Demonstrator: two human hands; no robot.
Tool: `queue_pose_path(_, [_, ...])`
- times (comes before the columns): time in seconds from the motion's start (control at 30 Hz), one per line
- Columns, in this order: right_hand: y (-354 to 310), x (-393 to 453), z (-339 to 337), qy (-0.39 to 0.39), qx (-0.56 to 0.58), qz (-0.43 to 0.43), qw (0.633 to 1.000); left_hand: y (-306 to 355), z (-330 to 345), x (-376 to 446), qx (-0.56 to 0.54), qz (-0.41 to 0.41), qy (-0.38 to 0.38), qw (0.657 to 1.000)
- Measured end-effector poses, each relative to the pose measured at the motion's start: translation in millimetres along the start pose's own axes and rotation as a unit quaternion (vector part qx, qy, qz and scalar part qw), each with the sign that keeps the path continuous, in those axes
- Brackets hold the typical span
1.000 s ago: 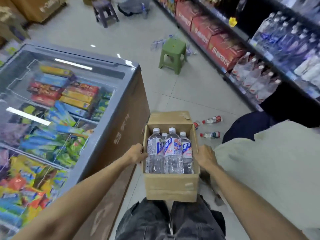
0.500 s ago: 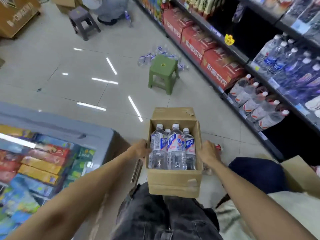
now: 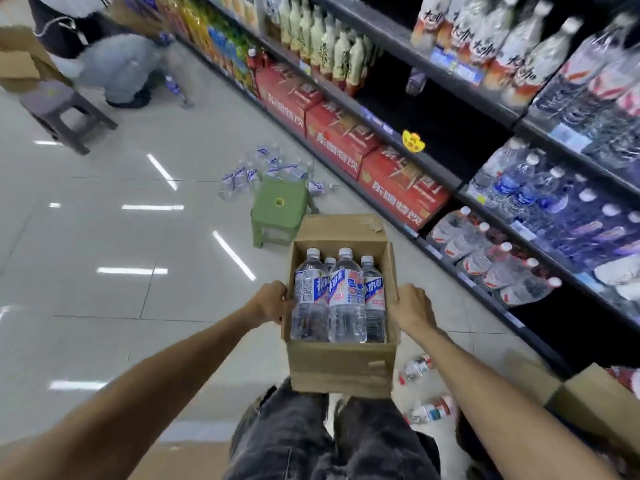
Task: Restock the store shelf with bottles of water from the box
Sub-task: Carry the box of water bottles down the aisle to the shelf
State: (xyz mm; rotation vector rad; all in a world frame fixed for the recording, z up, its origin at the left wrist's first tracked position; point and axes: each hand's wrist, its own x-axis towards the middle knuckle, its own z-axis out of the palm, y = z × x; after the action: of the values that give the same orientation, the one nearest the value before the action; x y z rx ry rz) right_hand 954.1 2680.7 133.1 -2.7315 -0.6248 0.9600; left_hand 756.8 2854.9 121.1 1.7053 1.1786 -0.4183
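Box (image 3: 341, 368) carried at waist height in the aisle, flaps open. Left hand (image 3: 272, 303) grips its left wall, right hand (image 3: 412, 306) its right wall. Four bottles (image 3: 344, 299) upright inside (white caps). Shelf (image 3: 485, 216) to the right, green stool (image 3: 280, 213) ahead.

Both hands (image 3: 273, 303) on box (image 3: 341, 365) w/ 4 water bottles (image 3: 346, 299), beside store shelf (image 3: 485, 296).

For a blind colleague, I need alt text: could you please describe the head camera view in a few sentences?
A person carries an open cardboard box of water bottles, left hand and right hand gripping its sides. A shelf of bottled drinks runs along the right. Ahead on the floor stands a green stool.
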Motion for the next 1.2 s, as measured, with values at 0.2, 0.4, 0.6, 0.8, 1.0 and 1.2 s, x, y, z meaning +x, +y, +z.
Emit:
queue_pose_path(0.2, [-51.7,98.5,-34.8,0.011,0.042,0.028,0.999,71.5,-73.2,99.3,0.058,0.032,-0.002,0.998])
queue_pose_path(0.4, [-77.2,193.5,-69.4,0.021,0.066,0.070,0.995,142.0,-108.2,194.6,0.111,0.036,-0.008,0.993])
queue_pose_path(0.6, [-80.9,247.3,-98.4,0.041,0.102,0.131,0.985,212.1,-126.7,265.9,0.228,0.090,-0.030,0.969])
queue_pose_path(0.8, [-71.9,262.2,-105.8,0.096,0.174,0.223,0.954,276.7,-124.9,325.3,0.329,0.149,-0.105,0.927])
queue_pose_path(1.0, [-50.9,263.4,-94.5,0.113,0.261,0.339,0.897,331.5,-92.6,370.8,0.410,0.208,-0.185,0.869])
queue_pose_path(1.2, [-20.0,251.5,-76.0,0.137,0.327,0.435,0.828,375.2,-36.2,380.6,0.472,0.247,-0.262,0.805])
